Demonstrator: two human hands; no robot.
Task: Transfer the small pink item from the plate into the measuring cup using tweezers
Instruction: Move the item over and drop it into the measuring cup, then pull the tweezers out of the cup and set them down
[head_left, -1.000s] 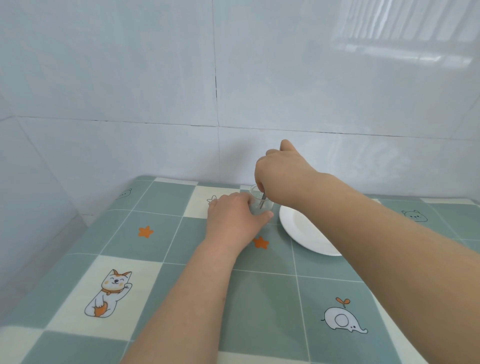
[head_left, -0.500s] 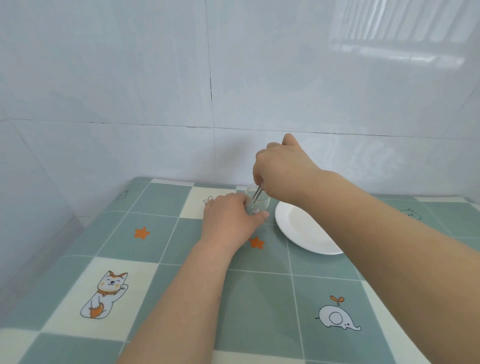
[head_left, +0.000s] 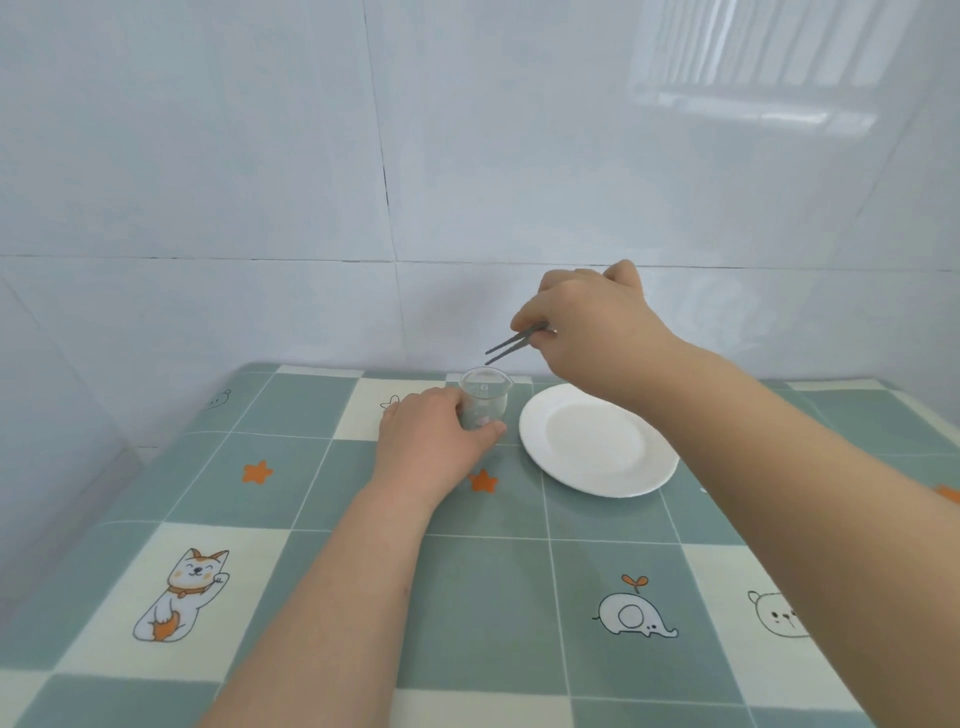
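My left hand (head_left: 431, 441) wrapped round the clear cup (head_left: 484, 397) on the worktop (head_left: 322, 519), pink bit (head_left: 483, 419) down inside it, my right hand (head_left: 592, 322) pinching the tweezers (head_left: 511, 344) above the cup, tips apart, white plate (head_left: 597, 441) just beside the cup

Tweezers (head_left: 514, 344) now above cup (head_left: 484, 397) (tips apart)

Likely home kitchen or dining corner. Glossy pale wall tiles (head_left: 260, 156) with grout lines meet in corner. Table covered by checked green-and-cream oilcloth (head_left: 493, 597), cartoon cat (head_left: 182, 592), elephant (head_left: 631, 618), bear prints. White plate (head_left: 597, 441) on it.
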